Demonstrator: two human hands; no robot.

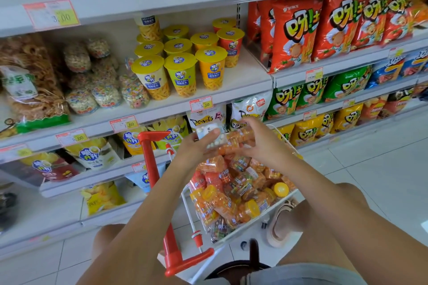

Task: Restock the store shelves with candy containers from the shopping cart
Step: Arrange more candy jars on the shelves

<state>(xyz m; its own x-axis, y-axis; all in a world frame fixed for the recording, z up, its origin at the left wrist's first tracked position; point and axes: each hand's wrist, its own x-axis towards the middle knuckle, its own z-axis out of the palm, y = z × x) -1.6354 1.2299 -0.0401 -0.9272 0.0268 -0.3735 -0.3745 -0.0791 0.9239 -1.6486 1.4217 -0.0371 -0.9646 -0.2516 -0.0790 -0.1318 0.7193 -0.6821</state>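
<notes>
At the left end of the middle shelf you have a big bag of fried ring snacks. Just beside it are clear bags of coloured cereal rings. Toward that shelf's right end, yellow-lidded cups printed with potato sticks stand upright in rows, with one more cup stacked on the back row. The shelves below hold yellow and white chip bags.

Your left hand is raised over the shopping cart, its fingers and thumb curled round a clear container of small white candies. Pressed against that container's right side is a bundle of orange candy containers. Your right hand grasps the bundle from its far side with the fingers spread over it. The bundle is too blurred to count.

Beneath both hands the cart's basket is heaped with candy jars. They are clear and lie every way; most are full of orange pieces, some hold mixed colours, and several show yellow lids.

In the shelf bay to the right, red snack bags stand on top. Green bags fill the shelf under them, and yellow bags the one below that.
</notes>
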